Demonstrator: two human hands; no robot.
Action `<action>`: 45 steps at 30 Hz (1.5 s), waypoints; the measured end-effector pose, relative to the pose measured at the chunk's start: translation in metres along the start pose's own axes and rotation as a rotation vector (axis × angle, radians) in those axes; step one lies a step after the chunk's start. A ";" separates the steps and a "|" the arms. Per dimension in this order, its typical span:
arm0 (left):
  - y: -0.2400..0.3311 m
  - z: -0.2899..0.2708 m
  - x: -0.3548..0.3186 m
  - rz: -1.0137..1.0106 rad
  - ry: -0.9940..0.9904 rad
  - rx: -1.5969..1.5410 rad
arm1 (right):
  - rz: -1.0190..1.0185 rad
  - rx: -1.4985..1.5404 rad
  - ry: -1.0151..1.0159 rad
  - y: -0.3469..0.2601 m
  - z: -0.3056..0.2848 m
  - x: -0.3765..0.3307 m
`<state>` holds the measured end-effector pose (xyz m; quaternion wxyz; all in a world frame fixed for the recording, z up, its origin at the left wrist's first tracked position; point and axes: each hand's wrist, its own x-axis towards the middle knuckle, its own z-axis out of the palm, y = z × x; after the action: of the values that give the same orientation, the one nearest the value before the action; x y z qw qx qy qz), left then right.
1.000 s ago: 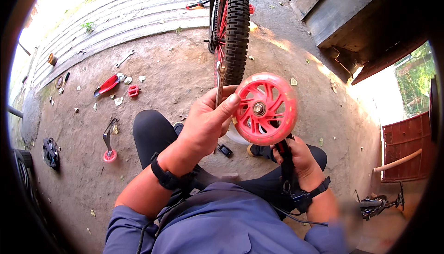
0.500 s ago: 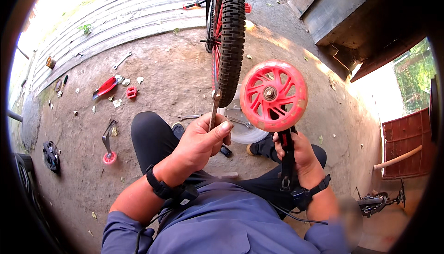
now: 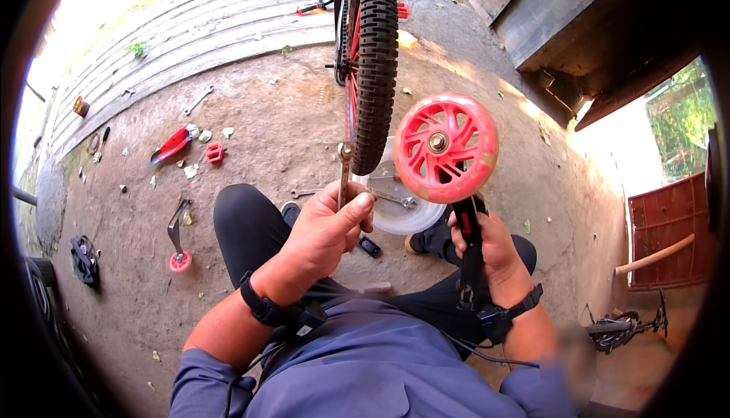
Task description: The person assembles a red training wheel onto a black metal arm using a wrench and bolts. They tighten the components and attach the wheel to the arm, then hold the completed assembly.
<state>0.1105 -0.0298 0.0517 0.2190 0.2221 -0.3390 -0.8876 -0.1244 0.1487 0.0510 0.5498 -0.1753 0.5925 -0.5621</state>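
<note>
My left hand (image 3: 315,232) grips a metal wrench (image 3: 344,171) upright, thumb along its shank. The wrench's upper end stands just in front of the bicycle tire (image 3: 378,60), and I cannot tell whether they touch. In my right hand (image 3: 497,247) is a training wheel, held by its black bracket (image 3: 467,232) with the fingers wrapped round it. Its red-pink wheel (image 3: 413,148) is raised upward, with a nut and axle end at the hub. Behind both hands sits a clear round tray (image 3: 414,226), partly covered by the wheel, with a wrench (image 3: 395,199) in it.
To the left on the ground lie another training wheel (image 3: 180,260), a red pedal (image 3: 215,153), a red fender-like piece (image 3: 172,146), a wrench (image 3: 199,100) and a black bundle (image 3: 84,260). A small black object (image 3: 369,247) lies between my legs. Another bicycle (image 3: 620,332) is at right.
The wrench in my left hand has shifted slightly left and up. The training wheel in my right hand has also moved a little left and up. Both grips stay the same.
</note>
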 end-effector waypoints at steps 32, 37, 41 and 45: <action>-0.020 -0.020 0.000 0.084 0.112 0.277 | -0.069 -0.120 0.077 -0.014 0.008 0.000; -0.030 -0.020 -0.001 -0.049 0.035 0.235 | -0.149 -0.049 0.103 -0.011 0.016 -0.001; -0.050 -0.017 0.000 -0.168 -0.077 0.163 | -0.178 0.126 0.050 -0.003 0.024 0.006; -0.065 -0.005 0.002 -0.181 -0.169 0.208 | -0.242 0.325 -0.043 -0.004 0.047 0.010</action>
<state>0.0961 0.0099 0.0024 0.0846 0.1978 -0.4246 -0.8794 -0.0896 0.1171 0.0611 0.5117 -0.1662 0.4566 -0.7085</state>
